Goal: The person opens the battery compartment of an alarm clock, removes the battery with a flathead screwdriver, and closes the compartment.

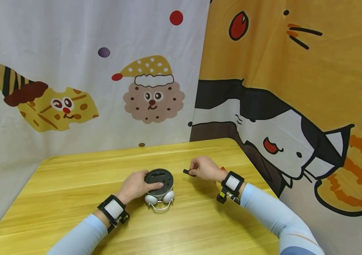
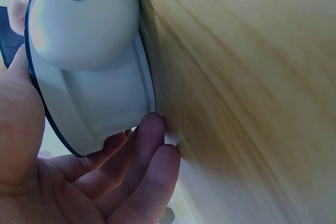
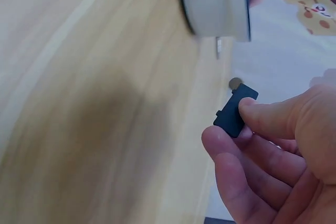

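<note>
A twin-bell alarm clock [image 1: 159, 182] lies on the table with its black back facing up. Its two white bells [image 1: 169, 197] and wire handle point toward the person, and an oblong slot shows in the back. My left hand [image 1: 136, 186] grips the clock's left side, thumb across the back; in the left wrist view the fingers [image 2: 152, 166] curl under its white body [image 2: 107, 98]. To the right, apart from the clock, my right hand [image 1: 207, 168] pinches a small black battery cover [image 3: 236, 110] between thumb and fingers, just above the table.
The yellow wood-grain table [image 1: 82, 187] carries the clock. Something red [image 1: 223, 168] shows partly behind the right wrist; its kind is hidden. Curtains with cartoon prints [image 1: 153, 101] hang along the back and right edges. Both wrists wear black straps with cameras.
</note>
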Motion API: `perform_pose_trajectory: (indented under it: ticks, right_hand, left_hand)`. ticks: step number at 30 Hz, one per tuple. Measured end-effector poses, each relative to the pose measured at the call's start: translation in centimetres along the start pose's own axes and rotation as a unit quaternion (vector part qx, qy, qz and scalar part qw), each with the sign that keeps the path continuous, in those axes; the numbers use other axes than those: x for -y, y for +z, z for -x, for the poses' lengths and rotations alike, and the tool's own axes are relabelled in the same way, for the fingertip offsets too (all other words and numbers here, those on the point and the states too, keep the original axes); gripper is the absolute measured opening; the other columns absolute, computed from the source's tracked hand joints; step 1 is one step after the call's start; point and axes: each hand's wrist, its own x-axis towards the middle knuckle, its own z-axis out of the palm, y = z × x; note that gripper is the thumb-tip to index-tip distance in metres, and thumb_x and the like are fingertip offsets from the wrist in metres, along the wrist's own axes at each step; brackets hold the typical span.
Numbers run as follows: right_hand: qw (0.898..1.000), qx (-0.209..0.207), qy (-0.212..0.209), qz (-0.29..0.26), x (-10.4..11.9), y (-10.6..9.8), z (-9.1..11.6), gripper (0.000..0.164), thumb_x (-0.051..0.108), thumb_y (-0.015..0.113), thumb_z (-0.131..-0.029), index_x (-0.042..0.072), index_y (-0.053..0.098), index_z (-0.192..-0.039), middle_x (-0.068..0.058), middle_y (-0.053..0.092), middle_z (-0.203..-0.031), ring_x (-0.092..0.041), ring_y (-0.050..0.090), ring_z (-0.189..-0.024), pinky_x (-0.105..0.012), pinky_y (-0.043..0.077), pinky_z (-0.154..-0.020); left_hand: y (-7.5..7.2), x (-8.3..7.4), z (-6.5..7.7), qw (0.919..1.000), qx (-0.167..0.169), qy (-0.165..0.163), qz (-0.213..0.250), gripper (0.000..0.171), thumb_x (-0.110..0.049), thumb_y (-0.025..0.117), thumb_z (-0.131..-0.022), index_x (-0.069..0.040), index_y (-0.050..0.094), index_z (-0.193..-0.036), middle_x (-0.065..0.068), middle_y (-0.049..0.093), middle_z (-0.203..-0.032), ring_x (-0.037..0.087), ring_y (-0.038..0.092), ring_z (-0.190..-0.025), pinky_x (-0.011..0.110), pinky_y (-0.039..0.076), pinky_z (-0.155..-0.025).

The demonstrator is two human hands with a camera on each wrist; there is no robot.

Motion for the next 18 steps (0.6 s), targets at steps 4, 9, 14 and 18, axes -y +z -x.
perform_pose_trajectory:
  ticks: [4, 9, 14, 18]
  right_hand:
    - [1.000, 0.001, -0.008, -0.008, 0.9, -0.5, -0.2, 0.016, 0.018, 0.084, -0.103, 0.017, 0.074, -0.091, 0.004, 0.081, -0.087, -0.011, 0.077, -0.068, -0.025, 0.056, -0.062]
    - [1.000, 0.008, -0.016, 0.001, 2.1, -0.9, -0.5, 0.015, 0.019, 0.084, -0.103, 0.017, 0.074, -0.092, 0.004, 0.081, -0.087, -0.007, 0.075, -0.066, -0.025, 0.055, -0.063]
    - [0.999, 0.012, -0.031, 0.003, 3.3, -1.4, -1.0, 0.013, 0.020, 0.082, -0.105, 0.017, 0.074, -0.095, 0.004, 0.082, -0.087, -0.002, 0.072, -0.066, -0.025, 0.054, -0.065]
    - [0.999, 0.004, -0.046, 0.004, 4.0, -1.6, -1.6, 0.013, 0.021, 0.083, -0.104, 0.018, 0.075, -0.095, 0.005, 0.082, -0.086, -0.002, 0.070, -0.064, -0.024, 0.053, -0.064]
  left_hand:
    - [-0.1, -0.1, 0.1, 1.0000, -0.001, 0.001, -0.001, 0.087, -0.073, 0.089, -0.085, -0.001, 0.075, -0.132, 0.015, 0.082, -0.110, 0.021, 0.073, -0.091, 0.041, 0.057, -0.075]
    - [-0.1, -0.2, 0.1, 1.0000, 0.002, -0.004, 0.001, 0.086, -0.072, 0.089, -0.085, -0.001, 0.076, -0.131, 0.015, 0.083, -0.109, 0.021, 0.074, -0.090, 0.040, 0.057, -0.074]
    - [-0.1, -0.2, 0.1, 1.0000, -0.003, 0.000, 0.001, 0.081, -0.073, 0.089, -0.084, -0.004, 0.077, -0.125, 0.012, 0.082, -0.105, 0.020, 0.072, -0.087, 0.039, 0.055, -0.072]
    - [0.0, -0.2, 0.1, 1.0000, -0.008, 0.003, 0.002, 0.077, -0.072, 0.090, -0.084, -0.006, 0.078, -0.119, 0.009, 0.081, -0.100, 0.018, 0.069, -0.083, 0.037, 0.052, -0.069]
